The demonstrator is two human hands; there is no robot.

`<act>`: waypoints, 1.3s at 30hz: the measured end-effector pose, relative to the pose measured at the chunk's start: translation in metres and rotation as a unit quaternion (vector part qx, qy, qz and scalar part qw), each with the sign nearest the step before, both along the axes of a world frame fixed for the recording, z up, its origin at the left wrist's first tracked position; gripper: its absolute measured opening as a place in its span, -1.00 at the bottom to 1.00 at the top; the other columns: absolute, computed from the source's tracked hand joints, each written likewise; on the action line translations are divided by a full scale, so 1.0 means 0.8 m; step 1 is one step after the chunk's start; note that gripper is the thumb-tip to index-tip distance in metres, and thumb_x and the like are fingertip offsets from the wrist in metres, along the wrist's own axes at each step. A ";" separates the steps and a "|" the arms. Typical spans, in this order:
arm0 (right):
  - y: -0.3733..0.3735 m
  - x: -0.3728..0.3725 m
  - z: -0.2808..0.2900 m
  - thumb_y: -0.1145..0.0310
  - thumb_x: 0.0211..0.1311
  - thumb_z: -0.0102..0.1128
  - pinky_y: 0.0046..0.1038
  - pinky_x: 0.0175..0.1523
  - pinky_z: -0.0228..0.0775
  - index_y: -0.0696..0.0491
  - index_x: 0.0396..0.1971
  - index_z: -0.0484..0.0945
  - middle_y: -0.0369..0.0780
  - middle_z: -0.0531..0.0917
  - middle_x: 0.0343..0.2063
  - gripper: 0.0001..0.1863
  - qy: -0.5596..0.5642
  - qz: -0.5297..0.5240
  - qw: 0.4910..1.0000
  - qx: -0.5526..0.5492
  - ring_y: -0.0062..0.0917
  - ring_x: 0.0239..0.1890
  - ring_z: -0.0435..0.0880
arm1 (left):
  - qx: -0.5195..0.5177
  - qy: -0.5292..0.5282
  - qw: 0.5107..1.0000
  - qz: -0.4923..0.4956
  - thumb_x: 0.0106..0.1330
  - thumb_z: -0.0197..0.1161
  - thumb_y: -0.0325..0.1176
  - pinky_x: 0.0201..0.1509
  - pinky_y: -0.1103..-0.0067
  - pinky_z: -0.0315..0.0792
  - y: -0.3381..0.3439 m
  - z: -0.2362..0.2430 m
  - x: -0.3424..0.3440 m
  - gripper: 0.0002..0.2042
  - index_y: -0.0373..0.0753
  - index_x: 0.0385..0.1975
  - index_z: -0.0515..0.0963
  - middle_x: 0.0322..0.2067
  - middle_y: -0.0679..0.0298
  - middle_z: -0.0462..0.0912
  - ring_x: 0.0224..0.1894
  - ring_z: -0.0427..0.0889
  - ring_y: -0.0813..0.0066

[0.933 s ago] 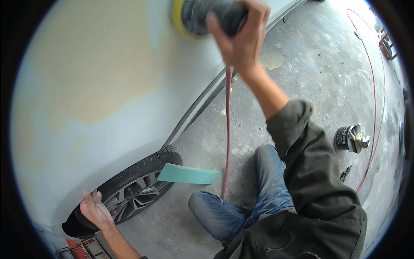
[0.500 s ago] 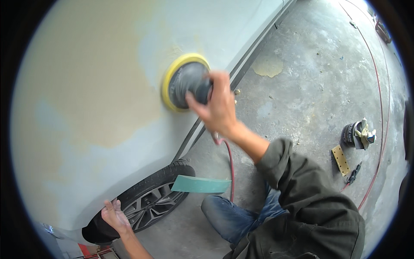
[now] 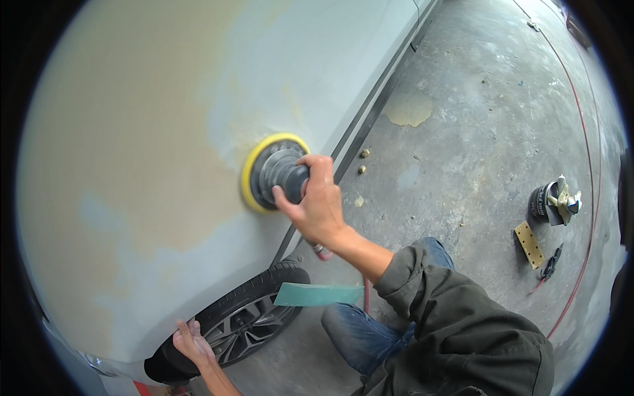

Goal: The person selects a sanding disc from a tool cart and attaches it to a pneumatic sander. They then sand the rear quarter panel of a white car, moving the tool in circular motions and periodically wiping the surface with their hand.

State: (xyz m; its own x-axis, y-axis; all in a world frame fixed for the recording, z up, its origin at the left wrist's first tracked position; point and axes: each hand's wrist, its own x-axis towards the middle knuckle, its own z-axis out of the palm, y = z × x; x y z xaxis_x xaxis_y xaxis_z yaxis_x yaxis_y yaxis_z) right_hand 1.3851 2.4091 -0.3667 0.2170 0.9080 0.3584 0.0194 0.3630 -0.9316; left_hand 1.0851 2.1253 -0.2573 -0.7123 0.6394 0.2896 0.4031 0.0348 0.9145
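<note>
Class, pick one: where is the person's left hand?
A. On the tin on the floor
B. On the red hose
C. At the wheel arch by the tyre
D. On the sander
C: the left hand rests at the wheel arch beside the tyre; the right hand grips the sander.

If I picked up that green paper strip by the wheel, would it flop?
Probably yes. The green strip looks thin and flat, like sandpaper, so it would likely bend and droop when held by one end. It seems light, so a small push might slide it easily. It has no round side, so it should not roll.
</note>
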 end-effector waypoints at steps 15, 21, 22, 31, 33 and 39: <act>0.094 0.085 0.019 0.21 0.11 0.40 -0.19 -0.37 0.52 0.15 0.01 0.30 0.00 0.44 -0.15 -0.41 -0.066 -0.038 0.996 0.044 -0.21 -0.52 0.62 | -0.007 -0.003 1.000 0.005 0.44 0.26 -0.10 -0.18 0.73 0.51 -0.002 0.000 -0.003 -0.56 -0.47 -0.06 0.54 -0.14 0.21 0.67 -0.18 0.64 0.57; 0.057 0.066 -0.037 0.22 0.09 0.43 -0.30 -0.44 0.55 0.17 0.00 0.32 -0.03 0.43 -0.13 -0.40 -0.092 -0.018 0.993 0.068 -0.29 -0.56 0.61 | -0.003 -0.009 1.000 -0.002 0.43 0.27 -0.10 -0.21 0.74 0.51 -0.003 -0.001 -0.005 -0.56 -0.45 -0.04 0.54 -0.14 0.22 0.67 -0.21 0.64 0.59; 0.063 0.067 -0.018 0.21 0.09 0.43 -0.30 -0.44 0.55 0.17 0.00 0.32 -0.03 0.43 -0.13 -0.40 -0.085 -0.023 0.993 0.077 -0.30 -0.57 0.61 | -0.003 -0.010 1.000 0.005 0.43 0.27 -0.10 -0.22 0.75 0.51 -0.004 -0.001 -0.007 -0.57 -0.44 -0.03 0.54 -0.14 0.22 0.67 -0.21 0.64 0.59; 0.165 0.076 0.145 0.16 0.03 0.46 -0.25 -0.39 0.50 0.13 -0.01 0.38 -0.13 0.46 -0.21 -0.40 0.008 -0.230 0.952 0.202 -0.28 -0.50 0.58 | 0.008 -0.018 1.000 0.000 0.42 0.29 -0.13 -0.23 0.73 0.51 -0.003 0.002 0.000 -0.59 -0.39 0.00 0.52 -0.12 0.22 0.67 -0.19 0.66 0.55; 0.146 0.072 0.165 0.28 0.08 0.45 -0.25 -0.29 0.45 0.15 0.03 0.35 -0.07 0.43 -0.17 -0.42 0.025 -0.212 0.953 0.216 -0.31 -0.42 0.52 | 0.006 -0.017 1.000 -0.007 0.43 0.28 -0.14 -0.22 0.74 0.52 -0.007 0.001 0.001 -0.60 -0.38 0.02 0.52 -0.11 0.23 0.67 -0.17 0.66 0.55; 0.121 0.040 0.122 0.21 -0.01 0.48 -0.32 -0.54 0.43 0.06 -0.08 0.41 -0.15 0.44 -0.27 -0.45 0.010 -0.174 0.945 0.278 -0.37 -0.42 0.56 | 0.018 -0.018 1.000 0.012 0.41 0.30 -0.12 -0.23 0.73 0.50 -0.004 -0.004 0.000 -0.58 -0.38 0.01 0.52 -0.11 0.24 0.66 -0.17 0.65 0.55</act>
State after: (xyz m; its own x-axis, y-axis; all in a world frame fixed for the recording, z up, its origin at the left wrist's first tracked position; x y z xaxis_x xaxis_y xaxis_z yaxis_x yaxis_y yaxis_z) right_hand 1.4173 2.5060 -0.2692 0.4794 0.4523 0.7520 0.2127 0.7715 -0.5997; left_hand 1.0848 2.1221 -0.2603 -0.7382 0.6110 0.2860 0.3686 0.0103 0.9295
